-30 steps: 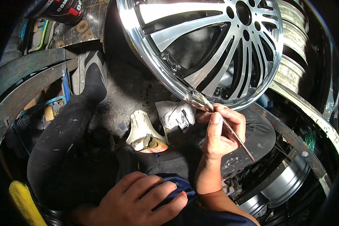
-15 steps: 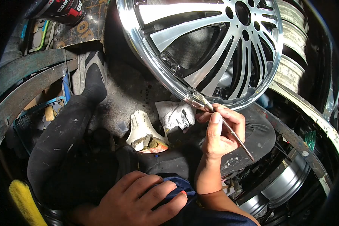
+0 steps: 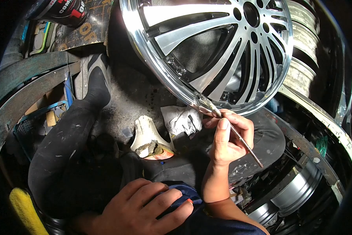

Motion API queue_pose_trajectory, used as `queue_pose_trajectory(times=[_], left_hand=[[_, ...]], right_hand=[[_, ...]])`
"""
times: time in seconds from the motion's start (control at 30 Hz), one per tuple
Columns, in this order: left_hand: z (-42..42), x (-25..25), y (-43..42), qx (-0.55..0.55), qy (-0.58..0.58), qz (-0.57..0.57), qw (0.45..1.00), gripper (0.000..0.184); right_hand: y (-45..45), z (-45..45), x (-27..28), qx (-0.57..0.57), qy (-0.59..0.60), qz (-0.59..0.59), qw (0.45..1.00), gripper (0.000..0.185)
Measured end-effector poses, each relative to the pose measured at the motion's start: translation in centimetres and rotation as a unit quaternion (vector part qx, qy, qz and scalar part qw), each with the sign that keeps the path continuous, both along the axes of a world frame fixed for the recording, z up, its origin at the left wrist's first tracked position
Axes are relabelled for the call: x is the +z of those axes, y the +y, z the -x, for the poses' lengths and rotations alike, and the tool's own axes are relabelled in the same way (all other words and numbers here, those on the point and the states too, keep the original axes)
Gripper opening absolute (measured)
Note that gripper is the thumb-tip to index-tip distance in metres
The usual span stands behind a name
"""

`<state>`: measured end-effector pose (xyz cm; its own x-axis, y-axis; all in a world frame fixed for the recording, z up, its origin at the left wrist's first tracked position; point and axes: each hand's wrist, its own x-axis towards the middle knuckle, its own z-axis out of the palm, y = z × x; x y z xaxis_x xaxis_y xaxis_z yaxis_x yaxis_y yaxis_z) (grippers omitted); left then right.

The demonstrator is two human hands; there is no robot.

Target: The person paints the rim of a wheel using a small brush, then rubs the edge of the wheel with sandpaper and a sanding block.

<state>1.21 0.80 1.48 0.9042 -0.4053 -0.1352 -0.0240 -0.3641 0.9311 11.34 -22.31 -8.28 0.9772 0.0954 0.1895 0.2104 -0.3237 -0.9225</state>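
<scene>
Remotely, my right hand (image 3: 231, 137) pinching a slim brush (image 3: 244, 143) at the wheel rim (image 3: 164, 79), left hand (image 3: 144, 207) resting, fingers loosely spread.

The wheel (image 3: 213, 70) at upper right has shifted very slightly left; the right hand (image 3: 226, 145) and its slim tool (image 3: 245, 144), right of centre, have edged left too.
</scene>
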Motion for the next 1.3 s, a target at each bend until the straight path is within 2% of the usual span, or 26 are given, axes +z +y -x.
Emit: queue_pose_trajectory(times=[0.13, 0.63, 0.83, 0.93, 1.3], left_hand=[[-0.01, 0.05, -0.01, 0.002, -0.003, -0.006, 1.0, 0.039], [-0.01, 0.08, -0.02, -0.004, -0.001, -0.006, 1.0, 0.034], [-0.2, 0.21, 0.17, -0.009, 0.014, 0.003, 1.0, 0.034], [-0.15, 0.21, 0.19, -0.01, 0.016, 0.004, 1.0, 0.035], [-0.05, 0.28, 0.15, -0.01, 0.013, -0.001, 1.0, 0.035]], right_hand=[[-0.19, 0.1, 0.17, 0.021, 0.005, 0.024, 0.999, 0.016], [-0.27, 0.03, -0.12, 0.0, 0.001, -0.019, 1.0, 0.017], [-0.4, 0.09, 0.25, 0.032, 0.004, 0.04, 0.999, 0.016], [-0.22, 0.03, -0.05, 0.001, -0.004, 0.011, 1.0, 0.016], [-0.31, 0.12, 0.13, 0.023, -0.002, 0.031, 0.999, 0.016]])
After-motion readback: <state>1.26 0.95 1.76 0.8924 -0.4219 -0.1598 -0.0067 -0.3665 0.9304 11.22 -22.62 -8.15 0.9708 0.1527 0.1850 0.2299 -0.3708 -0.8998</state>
